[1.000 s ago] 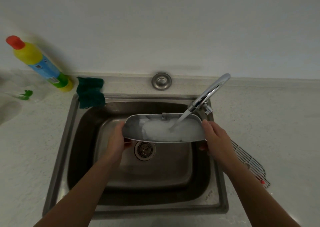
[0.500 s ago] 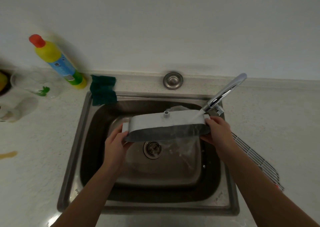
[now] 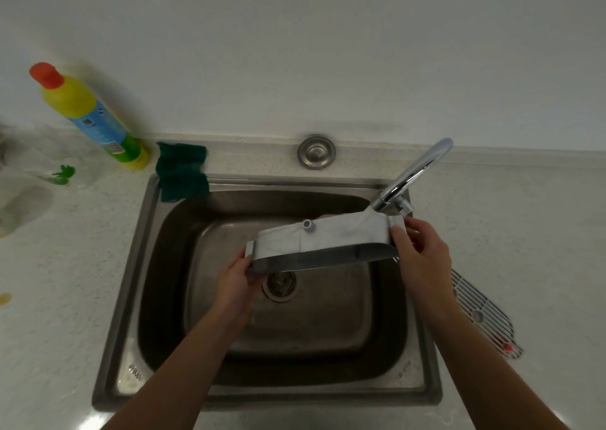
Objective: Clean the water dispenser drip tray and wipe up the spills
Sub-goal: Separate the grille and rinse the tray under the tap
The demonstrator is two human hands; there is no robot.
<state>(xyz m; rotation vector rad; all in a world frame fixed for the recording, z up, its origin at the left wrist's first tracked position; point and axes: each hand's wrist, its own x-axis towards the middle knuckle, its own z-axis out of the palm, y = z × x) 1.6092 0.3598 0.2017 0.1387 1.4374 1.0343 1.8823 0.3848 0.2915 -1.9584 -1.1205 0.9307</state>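
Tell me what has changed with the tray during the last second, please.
The grey plastic drip tray was turned over: a second ago its open side faced up under the tap water, now its underside faces up. The left hand and right hand hold its ends as before, over the steel sink. The green cloth stayed put.

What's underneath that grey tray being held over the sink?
Below the drip tray lies the steel sink basin, with its round drain partly showing under the tray's front edge. The drain's far part and the basin floor behind it are covered.
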